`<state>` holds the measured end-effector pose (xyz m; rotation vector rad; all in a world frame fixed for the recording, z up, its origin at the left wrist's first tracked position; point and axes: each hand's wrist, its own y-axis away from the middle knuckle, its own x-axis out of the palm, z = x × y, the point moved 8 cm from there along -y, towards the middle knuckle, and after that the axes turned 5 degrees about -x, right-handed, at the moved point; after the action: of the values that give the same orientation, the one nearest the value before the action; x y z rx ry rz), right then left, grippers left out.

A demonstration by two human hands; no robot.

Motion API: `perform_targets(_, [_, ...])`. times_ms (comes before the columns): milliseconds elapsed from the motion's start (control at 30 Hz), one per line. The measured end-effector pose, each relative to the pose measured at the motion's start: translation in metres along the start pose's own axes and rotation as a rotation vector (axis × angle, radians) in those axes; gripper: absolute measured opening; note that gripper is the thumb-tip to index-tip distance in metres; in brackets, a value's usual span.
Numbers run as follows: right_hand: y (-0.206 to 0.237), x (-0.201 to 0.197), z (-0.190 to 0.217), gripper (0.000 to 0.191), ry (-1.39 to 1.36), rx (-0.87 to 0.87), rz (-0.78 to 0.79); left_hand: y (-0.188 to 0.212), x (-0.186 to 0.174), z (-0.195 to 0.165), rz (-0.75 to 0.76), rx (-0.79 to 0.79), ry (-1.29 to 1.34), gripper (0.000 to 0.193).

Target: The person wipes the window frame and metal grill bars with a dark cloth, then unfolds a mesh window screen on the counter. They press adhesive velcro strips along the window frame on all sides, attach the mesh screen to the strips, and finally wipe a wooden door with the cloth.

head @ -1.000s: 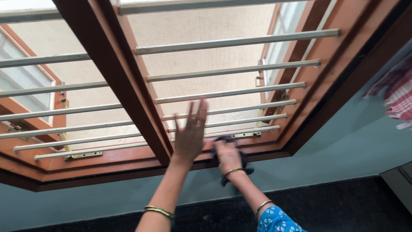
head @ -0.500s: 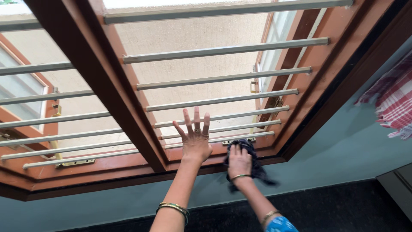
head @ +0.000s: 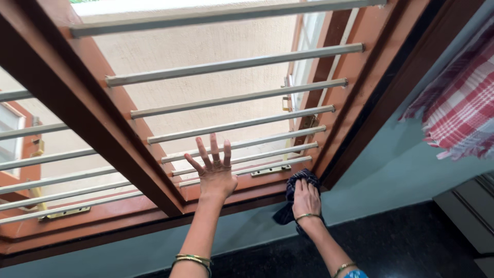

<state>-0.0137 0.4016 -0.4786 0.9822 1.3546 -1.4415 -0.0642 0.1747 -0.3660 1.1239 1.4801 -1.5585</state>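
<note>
Pressing down on the dark cloth (head: pixel 296 198), my right hand (head: pixel 306 200) lies flat over it, fingers together, at the lower right corner of the wooden window frame (head: pixel 154 175), about five o'clock in view. At nine o'clock from it, my left hand (head: pixel 215 172) spreads its fingers wide against the pale grille bars (head: pixel 242 123). A red checked cloth (head: pixel 458 113) hangs at three o'clock.
</note>
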Motion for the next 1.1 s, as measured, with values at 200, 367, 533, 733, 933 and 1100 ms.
perform_targets(200, [-0.03, 0.014, -0.001, 0.083, -0.057, -0.081, 0.14, -0.003, 0.004, -0.003, -0.089, 0.029, -0.042, 0.111])
perform_targets(367, [-0.063, 0.008, 0.004, 0.072, 0.072, -0.043, 0.081, -0.003, 0.012, -0.003, -0.072, 0.026, -0.018, 0.113])
perform_targets(533, [-0.057, 0.016, -0.003, 0.065, 0.182, -0.055, 0.261, 0.001, 0.017, 0.001, 0.02, 0.013, -0.034, 0.115])
perform_targets(733, [-0.006, -0.007, 0.026, 0.054, 0.158, -0.09, -0.164, -0.001, 0.016, 0.0, 0.115, 0.007, 0.026, 0.116])
perform_targets(933, [0.017, -0.017, 0.152, 0.038, -0.038, -0.196, -0.133, -0.002, 0.015, -0.002, 0.127, 0.026, 0.006, 0.116])
perform_targets(1100, [0.03, -0.01, 0.221, 0.04, -0.251, -0.848, 0.025, -0.001, 0.018, 0.001, 0.168, 0.033, -0.04, 0.117])
